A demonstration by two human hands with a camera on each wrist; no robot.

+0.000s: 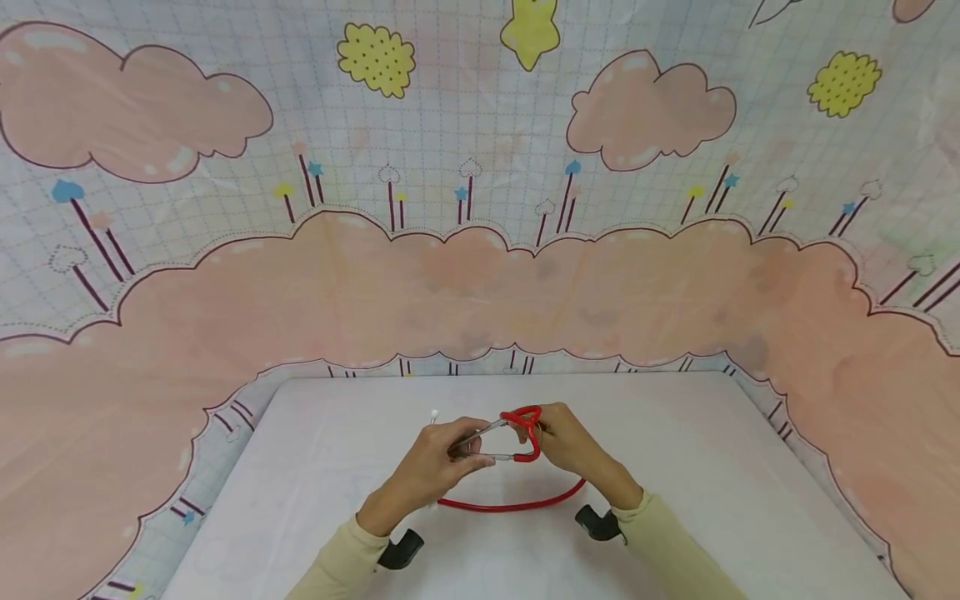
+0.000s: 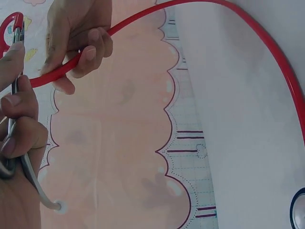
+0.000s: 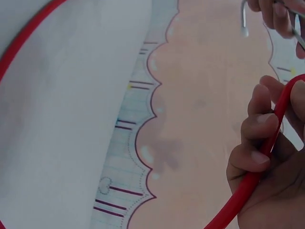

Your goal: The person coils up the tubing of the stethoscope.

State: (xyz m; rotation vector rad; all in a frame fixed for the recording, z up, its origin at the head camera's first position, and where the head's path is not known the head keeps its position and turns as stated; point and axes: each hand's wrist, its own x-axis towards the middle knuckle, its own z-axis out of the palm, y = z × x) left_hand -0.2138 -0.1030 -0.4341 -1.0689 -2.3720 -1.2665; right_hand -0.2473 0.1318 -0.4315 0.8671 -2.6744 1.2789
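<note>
Above the white table (image 1: pixel 675 442), the stethoscope (image 1: pixel 535 442) was held between both hands; the left hand (image 1: pixel 444 452) had its fingers curled round the metal ear tubes (image 1: pixel 484 432), and the right hand (image 1: pixel 564 435) was clamped on the red tube (image 1: pixel 506 508) near the fork. From the head view came the whole fork and the tube's low curve between the forearms, though whether that curve touched the table I could not tell; the left wrist view alone plainly showed the chest piece (image 2: pixel 299 210), a silver disc with a dark rim, cut off by the right edge; it could not be made out from the head.

One pale ear tip (image 2: pixel 60 206) jutted out beyond the left hand, seen in all three views; the other was hard to make out among the fingers. The right wrist view gave the clearest look at the right hand's bent fingers against the tube, but cropped the left hand at the top corner and cut the tube at its edges. Pale sleeves (image 1: pixel 337 560) ran out of the head view at the bottom; behind the table hung a cloud-printed cloth (image 1: pixel 450 292).
</note>
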